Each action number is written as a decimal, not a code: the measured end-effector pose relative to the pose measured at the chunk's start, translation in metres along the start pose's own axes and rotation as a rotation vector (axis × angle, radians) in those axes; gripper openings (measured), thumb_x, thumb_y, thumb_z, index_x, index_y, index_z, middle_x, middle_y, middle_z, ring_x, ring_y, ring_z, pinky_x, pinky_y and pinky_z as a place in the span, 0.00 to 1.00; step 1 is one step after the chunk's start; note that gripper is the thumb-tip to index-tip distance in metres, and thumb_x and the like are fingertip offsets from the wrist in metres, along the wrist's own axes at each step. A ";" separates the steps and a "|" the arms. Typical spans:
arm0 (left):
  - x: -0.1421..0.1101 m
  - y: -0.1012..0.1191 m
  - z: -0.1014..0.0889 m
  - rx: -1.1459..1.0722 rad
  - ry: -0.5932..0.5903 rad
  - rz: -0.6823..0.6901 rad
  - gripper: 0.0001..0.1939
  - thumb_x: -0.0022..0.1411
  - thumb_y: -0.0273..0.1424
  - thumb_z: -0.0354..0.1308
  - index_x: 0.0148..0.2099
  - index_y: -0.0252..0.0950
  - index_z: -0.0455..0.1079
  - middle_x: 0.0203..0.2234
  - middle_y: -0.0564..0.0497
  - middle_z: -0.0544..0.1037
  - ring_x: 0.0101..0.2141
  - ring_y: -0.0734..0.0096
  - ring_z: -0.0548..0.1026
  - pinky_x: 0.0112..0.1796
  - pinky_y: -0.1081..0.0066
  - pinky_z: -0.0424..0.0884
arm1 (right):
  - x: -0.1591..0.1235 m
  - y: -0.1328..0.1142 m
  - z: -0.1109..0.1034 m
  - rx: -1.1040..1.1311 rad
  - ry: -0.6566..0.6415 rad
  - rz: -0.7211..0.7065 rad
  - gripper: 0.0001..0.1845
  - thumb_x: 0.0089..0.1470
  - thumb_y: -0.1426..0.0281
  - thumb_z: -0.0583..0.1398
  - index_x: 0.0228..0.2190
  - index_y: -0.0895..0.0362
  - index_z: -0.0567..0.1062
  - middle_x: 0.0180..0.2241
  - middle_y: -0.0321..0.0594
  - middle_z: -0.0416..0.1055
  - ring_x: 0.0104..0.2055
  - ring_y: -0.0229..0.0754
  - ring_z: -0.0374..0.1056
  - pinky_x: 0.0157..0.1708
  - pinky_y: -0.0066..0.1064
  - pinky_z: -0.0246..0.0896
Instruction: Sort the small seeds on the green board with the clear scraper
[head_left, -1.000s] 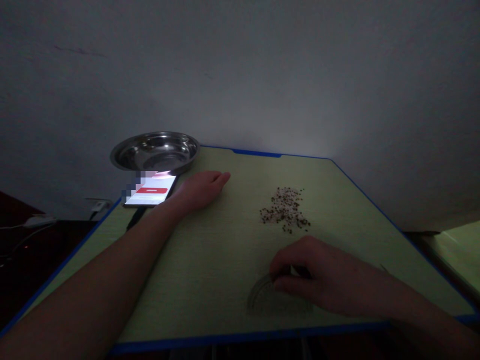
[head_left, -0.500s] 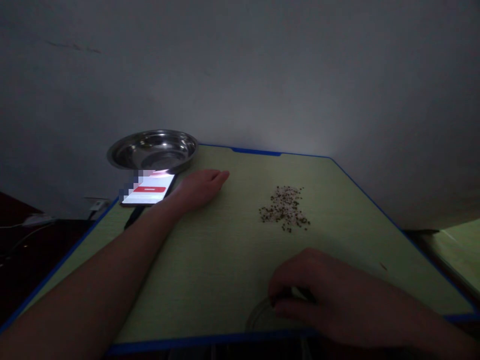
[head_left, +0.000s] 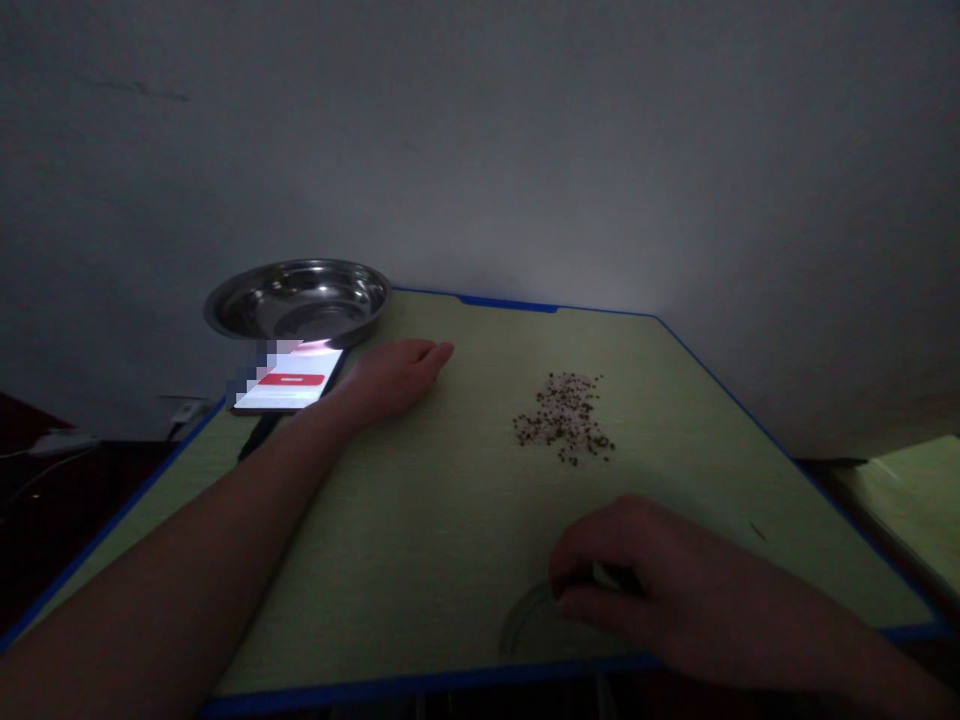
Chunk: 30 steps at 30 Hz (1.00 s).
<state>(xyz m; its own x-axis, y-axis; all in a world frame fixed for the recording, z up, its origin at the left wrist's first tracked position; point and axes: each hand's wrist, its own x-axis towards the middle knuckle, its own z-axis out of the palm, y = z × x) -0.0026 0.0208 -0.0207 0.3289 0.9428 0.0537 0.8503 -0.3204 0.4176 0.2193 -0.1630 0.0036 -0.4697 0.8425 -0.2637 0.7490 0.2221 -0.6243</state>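
On the table [head_left: 435, 520] my left hand [head_left: 394, 378] rests with its fingers curled in, beside a lit phone [head_left: 292, 380]; nothing shows in it. At the near edge, my right hand [head_left: 622, 560] has thumb and fingertips pinched together over a clear round dish or lid [head_left: 525, 620], partly hidden by the hand. Whatever the pinch holds is too small and dark to make out. Beyond the right hand lies a loose pile of pale grains mixed with small dark beans or seeds [head_left: 566, 415].
A shiny metal basin [head_left: 300, 300] stands at the far left corner, behind the phone. A dark object [head_left: 259, 435] sits under the phone. The wall [head_left: 487, 150] rises behind the blue-edged table. A small dark sliver [head_left: 757, 532] lies to the right.
The view has shifted slightly, moving the table and basin a little left in the picture. My right hand has moved slightly right relative to the pile, still pinched over the dish. The left hand stays put.
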 end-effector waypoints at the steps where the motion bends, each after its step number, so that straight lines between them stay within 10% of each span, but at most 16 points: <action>1: 0.000 0.000 0.000 0.001 -0.001 0.000 0.27 0.61 0.50 0.37 0.33 0.39 0.71 0.27 0.48 0.75 0.30 0.63 0.72 0.31 0.68 0.63 | -0.001 -0.001 0.001 0.000 0.004 -0.002 0.08 0.54 0.67 0.58 0.32 0.53 0.78 0.30 0.33 0.76 0.31 0.36 0.69 0.30 0.26 0.57; 8: 0.000 0.001 -0.002 0.013 -0.009 -0.017 0.27 0.61 0.49 0.37 0.35 0.39 0.72 0.30 0.47 0.76 0.31 0.61 0.73 0.33 0.67 0.64 | -0.013 0.006 -0.021 -0.063 0.158 0.011 0.09 0.55 0.64 0.58 0.33 0.52 0.78 0.30 0.35 0.76 0.30 0.37 0.68 0.29 0.27 0.59; 16: 0.001 -0.002 -0.002 0.027 -0.023 -0.017 0.28 0.61 0.50 0.36 0.35 0.38 0.71 0.33 0.47 0.77 0.33 0.61 0.73 0.33 0.67 0.63 | -0.032 0.072 -0.071 -0.039 0.563 0.154 0.14 0.53 0.58 0.58 0.29 0.56 0.76 0.28 0.40 0.73 0.30 0.40 0.67 0.29 0.30 0.62; 30: 0.000 -0.003 -0.004 0.003 -0.017 -0.020 0.27 0.60 0.50 0.37 0.31 0.39 0.71 0.28 0.47 0.76 0.30 0.60 0.73 0.33 0.65 0.64 | 0.035 0.138 -0.085 0.146 0.636 0.421 0.14 0.53 0.68 0.54 0.41 0.60 0.68 0.17 0.30 0.63 0.13 0.34 0.59 0.13 0.26 0.54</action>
<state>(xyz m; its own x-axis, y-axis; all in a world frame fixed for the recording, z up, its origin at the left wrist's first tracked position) -0.0071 0.0220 -0.0181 0.3191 0.9472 0.0301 0.8576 -0.3021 0.4162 0.3456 -0.0607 -0.0287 0.2328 0.9710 -0.0549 0.7150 -0.2092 -0.6671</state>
